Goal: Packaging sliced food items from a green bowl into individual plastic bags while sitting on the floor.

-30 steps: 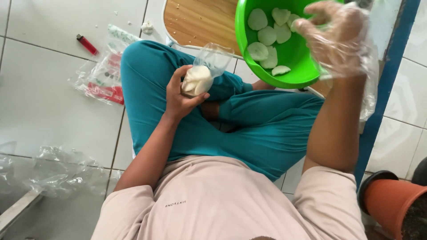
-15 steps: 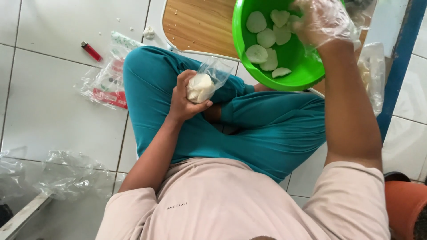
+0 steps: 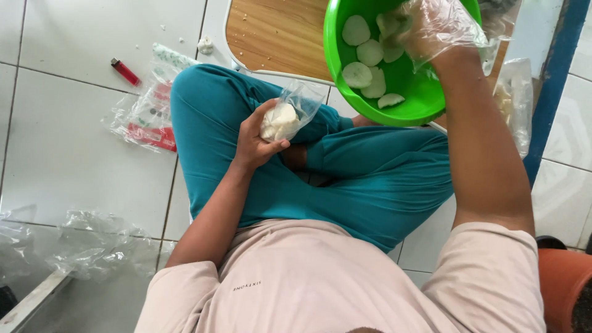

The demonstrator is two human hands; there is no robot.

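I sit cross-legged on a tiled floor in teal trousers. My left hand (image 3: 258,139) grips a small clear plastic bag (image 3: 288,114) partly filled with pale white slices, held over my left knee. My right hand (image 3: 431,31), covered by a loose clear plastic glove, is inside a bright green bowl (image 3: 412,95) and rests on the white round slices (image 3: 369,61) lying in it. Whether its fingers hold a slice is hidden by the crinkled glove. The bowl sits at the edge of a low wooden board (image 3: 277,34).
A red lighter (image 3: 125,71) lies on the floor to the left, beside a printed plastic wrapper (image 3: 148,117). Crumpled clear plastic (image 3: 92,250) lies at lower left. Another clear bag (image 3: 513,102) hangs to the right near a blue post (image 3: 552,80). An orange pot (image 3: 564,283) stands at lower right.
My right hand has moved from the bowl's right rim further into the bowl onto the slices. The left hand keeps hold of the bag, nearly still.
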